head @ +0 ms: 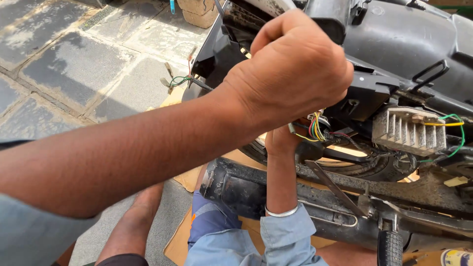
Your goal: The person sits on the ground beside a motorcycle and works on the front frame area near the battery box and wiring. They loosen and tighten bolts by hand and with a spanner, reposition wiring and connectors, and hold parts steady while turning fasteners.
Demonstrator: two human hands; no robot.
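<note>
Under the black plastic rear body of a scooter (419,44), far right of centre, both hands are up at the wiring. Left hand (295,69) is closed into a tight fist, knuckles toward the cam, pressed against the body panel; whatever it grips is hidden inside the fist, can't tell what. Right hand (280,142) comes up from the near side w/ a thin silver bangle (282,213) on the wrist. Its fingers are hidden behind the left wrist, so can't tell how far open it is or if it holds anything.

Just right of the right hand hangs the bundle of yellow, green and red wires (315,129), approx touching it. Further right sits a grey finned metal block (409,130), w/ the black tyre (374,167) below it. Loose green and red wire ends (178,80) stick out at far left, over the grey stone paving (64,69). Flat brown cardboard (185,180) lies on the ground near the knees.

Judging by this, the step in hand is work on the wire bundle under the panel. Any next move there calls for a clear view past the fist & a gentle grip on thin wires.
</note>
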